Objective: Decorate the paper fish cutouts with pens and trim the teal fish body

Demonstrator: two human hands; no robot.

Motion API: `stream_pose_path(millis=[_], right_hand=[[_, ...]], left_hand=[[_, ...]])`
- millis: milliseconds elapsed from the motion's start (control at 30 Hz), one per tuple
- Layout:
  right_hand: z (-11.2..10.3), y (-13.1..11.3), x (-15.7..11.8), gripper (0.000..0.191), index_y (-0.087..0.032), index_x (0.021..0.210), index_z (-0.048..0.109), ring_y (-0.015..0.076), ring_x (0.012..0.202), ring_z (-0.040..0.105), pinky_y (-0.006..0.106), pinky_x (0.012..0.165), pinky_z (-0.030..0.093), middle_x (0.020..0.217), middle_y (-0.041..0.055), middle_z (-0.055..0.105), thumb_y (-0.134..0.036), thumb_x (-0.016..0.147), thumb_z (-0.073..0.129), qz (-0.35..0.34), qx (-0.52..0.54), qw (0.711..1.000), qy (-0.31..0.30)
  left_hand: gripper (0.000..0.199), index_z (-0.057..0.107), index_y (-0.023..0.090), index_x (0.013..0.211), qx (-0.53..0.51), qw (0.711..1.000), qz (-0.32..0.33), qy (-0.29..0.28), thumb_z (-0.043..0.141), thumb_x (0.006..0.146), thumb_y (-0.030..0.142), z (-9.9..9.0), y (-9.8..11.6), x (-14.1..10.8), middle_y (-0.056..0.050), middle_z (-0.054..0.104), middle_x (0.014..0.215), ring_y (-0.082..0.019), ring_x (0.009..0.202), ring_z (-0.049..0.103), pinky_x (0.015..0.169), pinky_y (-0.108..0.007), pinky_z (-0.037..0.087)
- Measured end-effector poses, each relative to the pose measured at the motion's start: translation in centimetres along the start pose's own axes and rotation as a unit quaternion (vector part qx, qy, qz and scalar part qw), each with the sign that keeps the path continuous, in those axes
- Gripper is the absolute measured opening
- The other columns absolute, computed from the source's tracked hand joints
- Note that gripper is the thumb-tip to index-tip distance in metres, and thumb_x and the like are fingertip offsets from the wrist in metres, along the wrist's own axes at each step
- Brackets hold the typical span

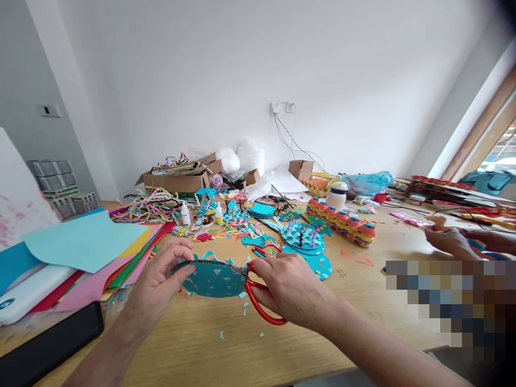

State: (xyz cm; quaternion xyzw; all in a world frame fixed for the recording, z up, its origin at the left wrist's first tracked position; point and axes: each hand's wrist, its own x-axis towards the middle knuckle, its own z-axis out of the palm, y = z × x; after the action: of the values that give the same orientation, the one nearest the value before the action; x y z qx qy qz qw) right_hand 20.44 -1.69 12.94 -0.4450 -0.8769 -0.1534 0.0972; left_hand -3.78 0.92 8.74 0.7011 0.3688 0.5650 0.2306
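My left hand (168, 273) pinches the left edge of a round teal cardboard disc (217, 282), thumb on the near face. Pale scraps dot that face, and light-blue paper loops show over its top edge. My right hand (284, 285) is closed around the red handles of a pair of scissors (266, 316). The scissor blades lie along the disc's top right edge; whether they are parted is too small to tell. Small light-blue paper clippings (245, 307) lie on the table below the disc.
Coloured paper sheets (86, 236) and a black phone (52, 344) lie at left. Glue bottles (185, 214), decorated teal discs (306, 242) and painted egg cartons (342, 223) stand beyond my hands. Another person's hands (455, 242) work at the right. Cardboard boxes (175, 181) line the wall.
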Motion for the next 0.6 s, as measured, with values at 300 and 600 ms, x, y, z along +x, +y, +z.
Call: stream_pose_path(millis=[300,600], right_hand=[[0.3,0.1,0.0,0.019,-0.017,0.080,0.063,0.0175,0.055,0.059,0.027,0.048,0.023,0.070,0.0070,0.068,-0.031,0.085,0.051,0.017,-0.012,1.000,-0.019],[-1.1,1.3,-0.9,0.024,-0.018,0.085,0.058,0.0172,0.065,0.059,0.027,0.056,0.029,0.074,0.0051,0.065,-0.038,0.087,0.045,0.000,0.015,1.000,0.002]], left_hand=[[0.002,0.060,0.024,0.077,-0.021,1.000,-0.012,-0.011,0.061,0.077,0.026,0.3,-0.1,0.2,-0.004,0.052,0.099,-0.020,0.094,0.053,0.070,-0.026,0.045],[0.003,0.058,0.025,0.079,-0.020,0.998,-0.021,-0.063,0.058,0.081,0.022,-0.1,-0.5,0.1,-0.002,0.048,0.103,-0.018,0.099,0.049,0.078,-0.025,0.040]])
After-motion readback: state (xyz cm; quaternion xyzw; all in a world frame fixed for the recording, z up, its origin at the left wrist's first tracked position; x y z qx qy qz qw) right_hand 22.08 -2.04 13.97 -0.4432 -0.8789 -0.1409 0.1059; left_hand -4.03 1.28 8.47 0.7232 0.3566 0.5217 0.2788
